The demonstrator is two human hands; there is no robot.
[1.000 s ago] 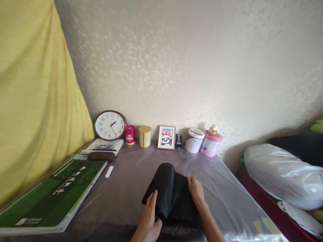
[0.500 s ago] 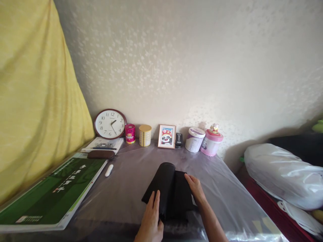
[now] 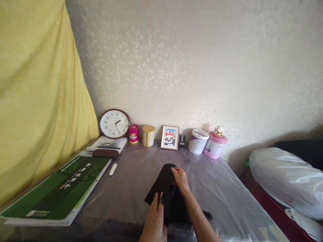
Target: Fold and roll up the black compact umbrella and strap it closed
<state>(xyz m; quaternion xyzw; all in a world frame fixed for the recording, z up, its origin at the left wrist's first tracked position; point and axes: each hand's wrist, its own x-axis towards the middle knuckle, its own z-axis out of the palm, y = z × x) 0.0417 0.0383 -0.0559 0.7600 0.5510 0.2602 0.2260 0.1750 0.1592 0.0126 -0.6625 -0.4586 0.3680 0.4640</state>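
On the table's near middle lies a piece of folded black cloth, its far end rounded where it is turned over. My right hand pinches the cloth near that far end, thumb and fingers closed on its edge. At the near left side, my left hand has the cloth between its fingers and thumb, two fingers pointing away from me. Part of the cloth is hidden behind my right forearm, and a narrow black end sticks out to the right of it.
A green booklet, brown case and small white object lie on the left. Along the wall stand a clock, magenta tin, yellow-lidded can, picture frame and two tubs. A plastic bag sits right.
My right hand has moved left and slightly away from me, from the cloth's right side to its far end, bringing cloth across. My left hand stays at the near left side.
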